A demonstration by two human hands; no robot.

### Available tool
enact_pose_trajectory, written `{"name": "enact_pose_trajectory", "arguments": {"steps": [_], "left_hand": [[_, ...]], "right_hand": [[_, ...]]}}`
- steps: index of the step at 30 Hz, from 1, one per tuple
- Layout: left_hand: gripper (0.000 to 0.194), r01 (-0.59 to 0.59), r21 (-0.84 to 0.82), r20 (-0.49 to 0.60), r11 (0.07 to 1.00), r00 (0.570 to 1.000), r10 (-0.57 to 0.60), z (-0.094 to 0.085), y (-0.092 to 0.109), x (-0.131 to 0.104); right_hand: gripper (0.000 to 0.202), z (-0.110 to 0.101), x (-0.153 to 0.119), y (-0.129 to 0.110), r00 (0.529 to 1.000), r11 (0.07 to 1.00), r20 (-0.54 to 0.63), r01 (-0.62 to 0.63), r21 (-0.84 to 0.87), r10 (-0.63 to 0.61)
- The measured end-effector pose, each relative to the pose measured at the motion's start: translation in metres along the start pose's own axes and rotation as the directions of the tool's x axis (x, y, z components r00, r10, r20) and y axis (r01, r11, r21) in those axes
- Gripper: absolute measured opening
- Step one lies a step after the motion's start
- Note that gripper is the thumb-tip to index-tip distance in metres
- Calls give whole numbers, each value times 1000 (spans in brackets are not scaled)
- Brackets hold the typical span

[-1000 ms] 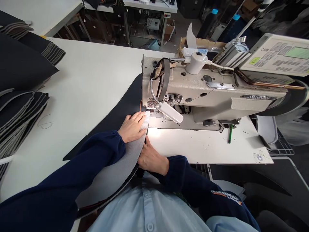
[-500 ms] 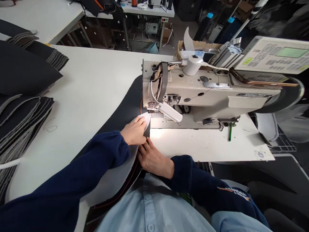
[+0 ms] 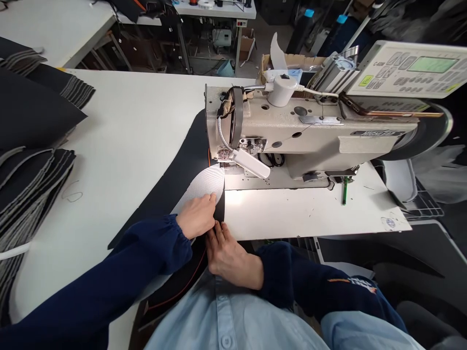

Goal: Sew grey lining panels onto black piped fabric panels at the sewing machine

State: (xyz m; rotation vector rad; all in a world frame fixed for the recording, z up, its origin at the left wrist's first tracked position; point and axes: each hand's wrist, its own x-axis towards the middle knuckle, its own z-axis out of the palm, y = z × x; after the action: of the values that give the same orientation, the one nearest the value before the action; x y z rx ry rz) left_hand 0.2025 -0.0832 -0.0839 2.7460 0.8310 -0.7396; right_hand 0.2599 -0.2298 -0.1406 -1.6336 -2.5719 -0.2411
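Observation:
A dark fabric panel [image 3: 171, 180] with an orange stitch line runs under the head of the sewing machine [image 3: 288, 114]. On top of it lies a light grey mesh-faced piece [image 3: 206, 183], its tip by the presser foot. My left hand [image 3: 197, 215] presses on this piece with curled fingers, thumb and fingers closed at its right edge. Just below, my right hand [image 3: 230, 257] holds the dark fabric at the table's front edge, its fingers close together and its thumb hidden. The fingertips of both hands nearly touch. Beneath my left sleeve, more dark fabric with an orange line hangs toward my lap.
Stacks of cut dark panels [image 3: 29, 189] lie along the left of the white table [image 3: 131, 112]. A control panel [image 3: 408, 70] stands above the machine's right end. A small lamp [image 3: 251, 163] hangs by the needle area. A green-handled tool [image 3: 345, 190] is at the right.
Both hands have moved back toward my body, and the left has slid off the mesh tip, so more light mesh shows. The camera view has shifted slightly.

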Motion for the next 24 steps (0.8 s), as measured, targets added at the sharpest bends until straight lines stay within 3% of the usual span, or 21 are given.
{"name": "enact_pose_trajectory", "arguments": {"steps": [7, 15, 24], "left_hand": [[62, 21, 16, -102, 1000, 995, -20, 2, 2, 21], [48, 40, -26, -130, 999, 991, -43, -6, 7, 40], [31, 4, -91, -87, 996, 996, -12, -7, 3, 27]], "right_hand": [[42, 7, 6, 18, 1000, 1000, 21, 4, 22, -4], [25, 12, 17, 38, 998, 998, 58, 2, 57, -6], [18, 28, 27, 58, 999, 998, 48, -14, 65, 11]]}}
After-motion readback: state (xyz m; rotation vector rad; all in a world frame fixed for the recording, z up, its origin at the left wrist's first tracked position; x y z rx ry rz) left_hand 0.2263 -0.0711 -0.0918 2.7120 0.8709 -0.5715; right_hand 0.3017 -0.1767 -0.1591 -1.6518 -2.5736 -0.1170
